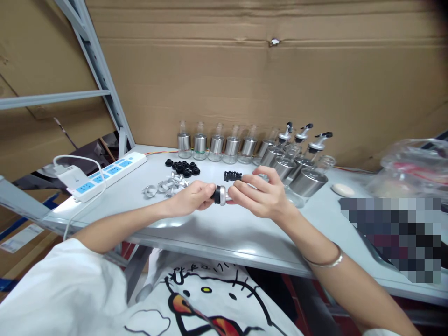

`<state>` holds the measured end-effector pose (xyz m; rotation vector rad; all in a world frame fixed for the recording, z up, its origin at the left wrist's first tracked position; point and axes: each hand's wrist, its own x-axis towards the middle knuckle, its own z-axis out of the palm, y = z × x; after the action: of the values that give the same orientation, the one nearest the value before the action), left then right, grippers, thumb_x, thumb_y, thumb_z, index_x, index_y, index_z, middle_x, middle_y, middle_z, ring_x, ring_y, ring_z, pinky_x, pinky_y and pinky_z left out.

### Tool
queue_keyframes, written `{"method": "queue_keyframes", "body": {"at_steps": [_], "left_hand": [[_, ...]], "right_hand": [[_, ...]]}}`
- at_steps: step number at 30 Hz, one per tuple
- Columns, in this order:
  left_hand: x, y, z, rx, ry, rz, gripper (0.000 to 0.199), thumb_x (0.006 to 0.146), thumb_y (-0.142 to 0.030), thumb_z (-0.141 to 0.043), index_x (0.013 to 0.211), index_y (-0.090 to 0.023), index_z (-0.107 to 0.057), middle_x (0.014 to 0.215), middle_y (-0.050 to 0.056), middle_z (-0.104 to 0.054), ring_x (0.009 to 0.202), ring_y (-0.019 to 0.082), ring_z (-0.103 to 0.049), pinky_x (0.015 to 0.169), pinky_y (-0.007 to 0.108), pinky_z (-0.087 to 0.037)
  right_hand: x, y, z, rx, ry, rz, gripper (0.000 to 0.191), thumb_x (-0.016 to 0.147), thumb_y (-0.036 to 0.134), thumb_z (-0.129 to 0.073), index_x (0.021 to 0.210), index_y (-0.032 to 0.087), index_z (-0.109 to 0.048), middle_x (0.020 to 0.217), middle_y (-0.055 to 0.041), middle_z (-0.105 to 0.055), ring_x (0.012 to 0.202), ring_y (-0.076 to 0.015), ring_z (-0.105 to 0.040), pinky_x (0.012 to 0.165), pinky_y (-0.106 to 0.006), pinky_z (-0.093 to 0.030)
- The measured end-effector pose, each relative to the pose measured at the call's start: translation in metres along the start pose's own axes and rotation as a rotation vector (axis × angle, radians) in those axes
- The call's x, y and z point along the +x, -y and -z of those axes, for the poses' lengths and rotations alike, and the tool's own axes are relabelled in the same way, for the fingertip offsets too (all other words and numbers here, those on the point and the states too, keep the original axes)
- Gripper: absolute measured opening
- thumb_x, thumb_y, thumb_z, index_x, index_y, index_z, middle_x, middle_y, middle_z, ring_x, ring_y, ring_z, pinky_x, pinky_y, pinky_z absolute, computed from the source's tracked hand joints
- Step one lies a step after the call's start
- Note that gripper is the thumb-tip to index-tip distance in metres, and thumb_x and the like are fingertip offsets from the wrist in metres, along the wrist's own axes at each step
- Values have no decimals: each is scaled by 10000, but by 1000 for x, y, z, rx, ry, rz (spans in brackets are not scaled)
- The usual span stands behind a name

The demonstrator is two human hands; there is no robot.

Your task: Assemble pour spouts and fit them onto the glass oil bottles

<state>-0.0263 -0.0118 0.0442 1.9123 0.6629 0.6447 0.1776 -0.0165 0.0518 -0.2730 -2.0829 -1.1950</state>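
Observation:
Between my two hands, above the front of the grey table, is a bottle pourer [220, 195] with a black stopper and a silver collar. My left hand [196, 197] pinches its black end, and my right hand [261, 193] has its fingers on the silver end, partly hiding it. Behind my left hand lie silver pourer tops [171, 184] in a loose pile and a cluster of black rubber stoppers [184, 168]. Small black spout caps [233, 176] sit in a group just beyond my right fingertips.
Glass bottles with steel sleeves [217, 144] line the back; several at right carry pourers [317, 142]. A white power strip [110, 175] with a plugged-in cable lies left. At right are a pale oval object [343, 190], a clear plastic bag [402, 172] and a pixelated area.

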Motion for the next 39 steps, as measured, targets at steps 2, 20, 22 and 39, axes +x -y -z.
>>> {"method": "queue_keyframes", "body": {"at_steps": [2, 20, 22, 39], "left_hand": [[1, 0, 3, 139, -42, 2, 512, 866, -619, -272, 592, -195, -358, 492, -57, -313, 438, 73, -253, 442, 226, -231], [-2, 70, 167, 1196, -305, 473, 344, 757, -302, -502, 1050, -204, -655, 986, 54, -689, 846, 217, -625, 706, 261, -430], [-3, 78, 170, 1198, -236, 529, 346, 725, -304, -526, 1027, -213, -666, 956, 48, -700, 846, 223, -630, 701, 255, -432], [9, 118, 165, 912, -268, 519, 587, 697, -252, -520, 1255, -74, -480, 1196, 149, -618, 1033, 241, -625, 916, 293, -476]], "right_hand": [[-2, 2, -4, 90, 45, -85, 257, 975, 278, -451, 765, 195, -573, 595, 25, -593, 593, -124, -478, 704, -315, -374], [-22, 7, -20, 462, 410, -445, 393, 1016, 340, -287, 899, 138, -604, 760, -74, -631, 676, -168, -542, 622, -263, -365], [-19, 12, -20, 493, 468, -431, 405, 1019, 341, -274, 924, 137, -611, 750, -66, -618, 662, -161, -538, 618, -261, -358], [-15, 37, -20, 798, 840, -560, 181, 960, 195, -459, 1050, 168, -614, 930, -71, -669, 788, -173, -642, 722, -291, -461]]}}
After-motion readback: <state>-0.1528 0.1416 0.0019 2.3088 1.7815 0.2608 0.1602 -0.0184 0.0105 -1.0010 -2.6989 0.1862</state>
